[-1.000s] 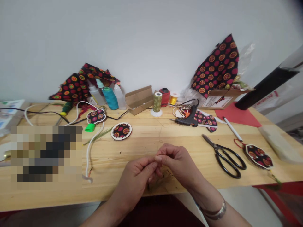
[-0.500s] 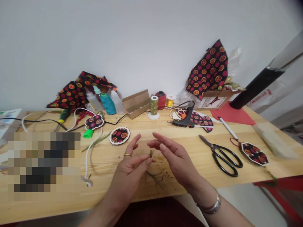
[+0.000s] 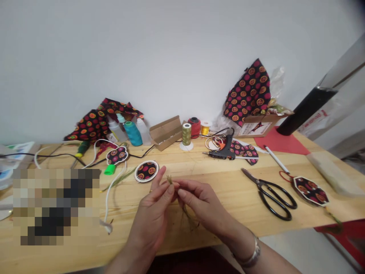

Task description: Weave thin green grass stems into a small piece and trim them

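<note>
My left hand [image 3: 155, 209] pinches a small bundle of olive-green threads [image 3: 169, 179] between thumb and forefinger, its short ends poking up above the fingertips. Long loose strands hang below, partly hidden behind the hands. My right hand [image 3: 203, 201] meets the left at the bundle, thumb and forefinger closed on the threads; the exact grip is partly covered. Just beyond the left fingers lies a round white-rimmed patterned fabric piece [image 3: 146, 171]. Black-handled scissors [image 3: 270, 194] rest on the table to the right of my right hand.
Along the wall stand a teal thread cone [image 3: 133, 133], a green spool [image 3: 186, 134], a cardboard box [image 3: 167, 133] and a red cone [image 3: 194, 128]. A glue gun [image 3: 225, 148] lies farther back. An octagonal ornament [image 3: 310, 191] is at right. White cable [image 3: 107, 201] crosses the left side.
My right hand, apart from the bundle before with its fingers spread, has moved left and closed in at it. The left hand still pinches the threads. The view has shifted slightly.
</note>
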A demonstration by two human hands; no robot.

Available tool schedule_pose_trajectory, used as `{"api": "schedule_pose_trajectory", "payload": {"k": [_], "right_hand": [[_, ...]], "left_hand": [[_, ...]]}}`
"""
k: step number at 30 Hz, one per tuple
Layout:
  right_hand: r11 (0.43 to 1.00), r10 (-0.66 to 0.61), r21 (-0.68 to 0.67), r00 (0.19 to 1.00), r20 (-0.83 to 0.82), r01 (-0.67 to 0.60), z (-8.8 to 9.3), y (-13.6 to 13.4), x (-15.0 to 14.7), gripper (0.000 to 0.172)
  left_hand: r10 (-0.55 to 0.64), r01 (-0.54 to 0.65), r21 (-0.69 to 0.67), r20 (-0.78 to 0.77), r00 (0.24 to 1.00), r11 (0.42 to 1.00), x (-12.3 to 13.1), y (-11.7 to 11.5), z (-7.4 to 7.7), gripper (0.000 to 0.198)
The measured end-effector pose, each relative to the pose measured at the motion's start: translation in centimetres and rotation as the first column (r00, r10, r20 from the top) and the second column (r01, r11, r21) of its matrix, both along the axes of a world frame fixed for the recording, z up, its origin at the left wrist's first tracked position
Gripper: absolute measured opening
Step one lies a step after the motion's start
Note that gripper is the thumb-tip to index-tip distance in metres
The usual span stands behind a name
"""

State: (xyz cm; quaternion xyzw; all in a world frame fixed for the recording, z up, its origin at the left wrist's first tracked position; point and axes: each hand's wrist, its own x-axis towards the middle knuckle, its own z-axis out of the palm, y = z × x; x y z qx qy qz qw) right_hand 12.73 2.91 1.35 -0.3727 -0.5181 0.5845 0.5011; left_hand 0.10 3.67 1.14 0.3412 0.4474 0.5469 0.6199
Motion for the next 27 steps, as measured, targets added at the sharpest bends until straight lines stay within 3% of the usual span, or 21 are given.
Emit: {"api": "schedule_pose_trajectory", "payload": {"k": [9, 18, 27], "right_hand": [[0.990, -0.103, 0.118, 0.967, 0.234, 0.077, -0.7, 0.3, 0.1, 0.020], [0.978, -0.192, 0.149, 0.921, 0.338, 0.149, -1.2, 0.9, 1.6, 0.017], [0.972, -0.222, 0.171, 0.877, 0.426, 0.163, -1.4, 2.0, 3.8, 0.016]], "left_hand": [[-0.032, 0.035, -0.024, 0.121, 0.992, 0.999, 0.1, 0.0, -0.8, 0.020], [-0.025, 0.026, 0.002, 0.347, 0.938, 1.000, -0.4, 0.2, -0.2, 0.008], [-0.010, -0.007, 0.043, 0.369, 0.929, 0.999, -1.1, 0.1, -0.6, 0.008]]}}
